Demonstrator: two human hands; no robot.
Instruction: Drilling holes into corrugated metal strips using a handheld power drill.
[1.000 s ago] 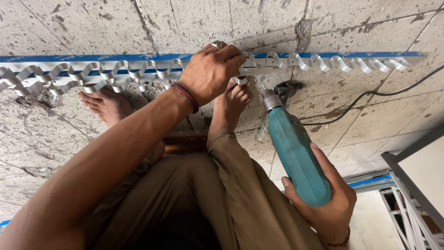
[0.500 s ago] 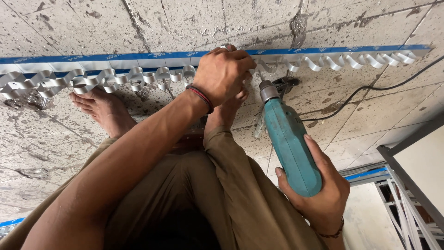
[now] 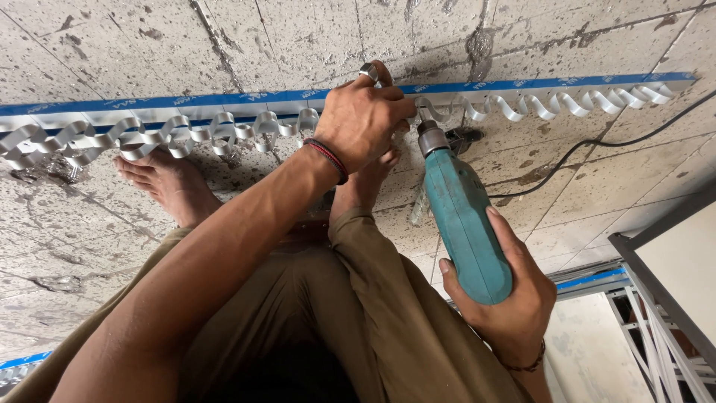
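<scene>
Down on the concrete floor [image 3: 89, 246], a long wavy metal strip [image 3: 171, 134] with a blue edge runs from left to right. The left hand [image 3: 362, 123] presses it flat near the middle, its grip closed on the strip, a ring on one finger. To do this well, hold the strip firm and keep the drill straight. The right hand [image 3: 503, 298] is wrapped tight around the blue-green drill [image 3: 462, 220], whose tip meets the strip just beside the left hand. A black cable [image 3: 597, 145] trails away right.

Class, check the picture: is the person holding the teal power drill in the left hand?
No, the teal power drill sits in the right hand; the left hand presses the metal strip.
</scene>
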